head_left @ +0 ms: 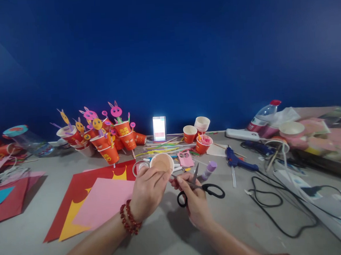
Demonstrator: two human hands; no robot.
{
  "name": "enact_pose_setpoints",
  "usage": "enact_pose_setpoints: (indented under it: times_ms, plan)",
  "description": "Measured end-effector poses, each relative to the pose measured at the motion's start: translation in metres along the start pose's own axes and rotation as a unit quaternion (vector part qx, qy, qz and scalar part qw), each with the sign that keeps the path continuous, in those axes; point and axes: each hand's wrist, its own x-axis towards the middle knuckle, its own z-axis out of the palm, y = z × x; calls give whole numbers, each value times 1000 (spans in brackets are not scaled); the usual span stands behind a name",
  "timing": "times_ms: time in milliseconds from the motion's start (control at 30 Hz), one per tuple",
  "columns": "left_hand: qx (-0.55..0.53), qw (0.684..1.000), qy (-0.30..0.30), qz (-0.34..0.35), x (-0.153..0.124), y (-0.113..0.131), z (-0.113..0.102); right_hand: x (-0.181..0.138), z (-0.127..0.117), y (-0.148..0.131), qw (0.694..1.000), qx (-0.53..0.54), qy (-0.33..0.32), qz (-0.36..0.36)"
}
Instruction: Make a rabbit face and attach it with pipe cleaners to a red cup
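Observation:
My left hand (150,187), with a red bead bracelet at the wrist, grips a paper cup (161,162). The cup's round tan face and white rim are turned toward me. Black-handled scissors (213,190) are held in my right hand (196,204), their blades spread apart. One blade points up and away, while the other reaches left toward the cup's rim. Whether that blade touches the cup I cannot tell. Just beyond the right hand are a purple-capped glue stick (209,170) and a pink paper piece with cut-out holes (186,159).
Sheets of red, yellow and pink paper (103,203) lie at left. Behind them stand decorated red cups (107,153) with paper animal faces. Coloured sticks (165,146), more paper cups (190,133) and a lit screen (159,129) line the back. A blue glue gun (237,160) and its cable lie right.

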Motion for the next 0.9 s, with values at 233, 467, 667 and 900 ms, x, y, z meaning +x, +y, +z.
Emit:
enact_pose_setpoints:
  times_ms: [233,467,667,900]
  plan:
    - [-120,984,-34,-127,-5,-7,-3,19,-15,-14,902,-238,-153,-326]
    - [-184,968,-15,-173,-10,-8,-4,11,-6,-11,953,-198,-100,-204]
    - [-75,992,27,-97,-6,0,-3,6,5,-9,996,-64,-20,-63]
    - [-10,996,70,-51,-11,-2,9,6,19,-17,988,106,16,112]
